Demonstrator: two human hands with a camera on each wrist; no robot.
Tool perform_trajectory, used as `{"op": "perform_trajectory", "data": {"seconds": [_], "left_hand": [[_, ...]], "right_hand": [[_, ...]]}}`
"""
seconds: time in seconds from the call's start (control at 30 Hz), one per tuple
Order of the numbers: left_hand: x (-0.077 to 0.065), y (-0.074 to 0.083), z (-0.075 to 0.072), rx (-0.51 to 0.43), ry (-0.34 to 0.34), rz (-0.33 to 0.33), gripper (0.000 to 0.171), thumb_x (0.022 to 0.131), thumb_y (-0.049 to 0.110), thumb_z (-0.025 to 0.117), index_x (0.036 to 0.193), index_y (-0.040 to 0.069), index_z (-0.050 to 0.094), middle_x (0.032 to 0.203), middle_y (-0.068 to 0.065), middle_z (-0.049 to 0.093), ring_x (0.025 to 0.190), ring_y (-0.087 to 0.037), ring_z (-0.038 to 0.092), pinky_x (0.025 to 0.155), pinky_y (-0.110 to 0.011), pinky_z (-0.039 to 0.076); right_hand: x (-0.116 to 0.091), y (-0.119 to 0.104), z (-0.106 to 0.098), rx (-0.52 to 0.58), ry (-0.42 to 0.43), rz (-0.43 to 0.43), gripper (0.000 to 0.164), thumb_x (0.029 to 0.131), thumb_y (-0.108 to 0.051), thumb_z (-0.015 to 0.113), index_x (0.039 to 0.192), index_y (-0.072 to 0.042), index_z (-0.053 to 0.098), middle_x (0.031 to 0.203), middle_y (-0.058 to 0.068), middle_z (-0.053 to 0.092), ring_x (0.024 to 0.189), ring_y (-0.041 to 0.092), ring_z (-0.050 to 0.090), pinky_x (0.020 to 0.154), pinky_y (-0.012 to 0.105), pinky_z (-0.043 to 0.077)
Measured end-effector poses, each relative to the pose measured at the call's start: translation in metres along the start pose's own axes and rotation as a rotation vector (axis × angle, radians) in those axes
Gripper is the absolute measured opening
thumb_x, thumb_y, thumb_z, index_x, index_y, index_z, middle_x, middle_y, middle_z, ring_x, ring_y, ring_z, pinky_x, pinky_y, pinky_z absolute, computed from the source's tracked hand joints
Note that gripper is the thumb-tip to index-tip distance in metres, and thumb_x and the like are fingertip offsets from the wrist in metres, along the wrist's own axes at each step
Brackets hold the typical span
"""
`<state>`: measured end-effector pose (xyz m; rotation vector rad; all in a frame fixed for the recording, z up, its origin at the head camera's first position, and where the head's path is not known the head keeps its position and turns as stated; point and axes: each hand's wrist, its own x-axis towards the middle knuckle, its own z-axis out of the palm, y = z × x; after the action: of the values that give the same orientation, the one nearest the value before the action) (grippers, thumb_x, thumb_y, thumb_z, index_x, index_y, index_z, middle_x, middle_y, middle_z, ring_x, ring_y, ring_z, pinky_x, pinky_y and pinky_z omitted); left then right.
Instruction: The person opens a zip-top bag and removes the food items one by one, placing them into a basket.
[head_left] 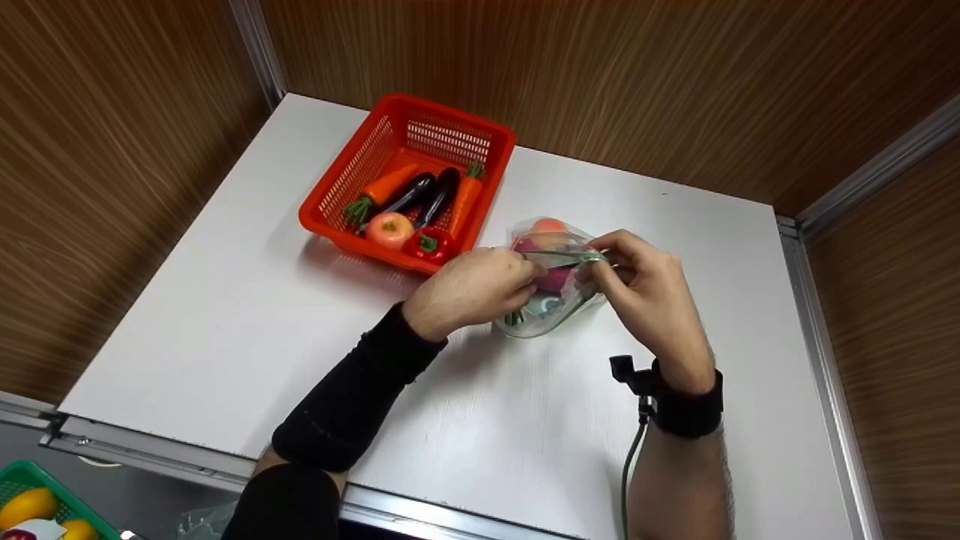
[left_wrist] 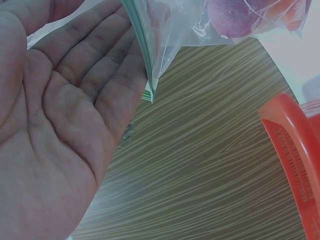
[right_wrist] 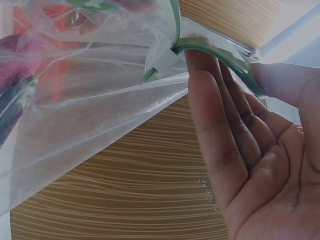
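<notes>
A clear zip bag (head_left: 559, 321) with a green-edged mouth sits on the white table, right of the red basket. Through its film show a pink-purple thing (head_left: 553, 280) and an orange round thing (head_left: 550, 225). My left hand (head_left: 480, 285) grips the left side of the bag's mouth, fingers curled in the head view. At the other end, my right hand (head_left: 652, 292) pinches the mouth between thumb and fingers. The right wrist view shows the green zip strip (right_wrist: 222, 57) running across those fingers to the thumb.
The red basket (head_left: 352, 161) at the back holds carrots (head_left: 466, 199), eggplants (head_left: 439, 196), an apple (head_left: 389, 229) and a red bell pepper (head_left: 429, 244). Below the table's front-left edge is a green basket (head_left: 71, 499) with yellow fruit (head_left: 28, 508). Wood-grain panels (head_left: 570, 82) enclose the table.
</notes>
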<state>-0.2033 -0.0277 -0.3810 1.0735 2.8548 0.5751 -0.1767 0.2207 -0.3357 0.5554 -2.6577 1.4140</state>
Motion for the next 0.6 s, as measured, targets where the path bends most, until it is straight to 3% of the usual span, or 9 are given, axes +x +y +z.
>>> {"op": "perform_trajectory", "data": {"seconds": [0.6], "left_hand": [[-0.0015,-0.0023,-0.0015,-0.011,0.007,-0.002,0.019,0.117,0.016,0.064,0.119,0.009,0.082,0.107,-0.009,0.083,0.095,-0.028,0.078,0.087,-0.051,0.068]], "right_hand": [[-0.0004,-0.0012,0.0009,0.009,0.003,0.001,0.017,0.114,0.0,0.067,0.125,0.002,0.08,0.1,0.019,0.087,0.082,0.007,0.084,0.08,0.018,0.068]]}}
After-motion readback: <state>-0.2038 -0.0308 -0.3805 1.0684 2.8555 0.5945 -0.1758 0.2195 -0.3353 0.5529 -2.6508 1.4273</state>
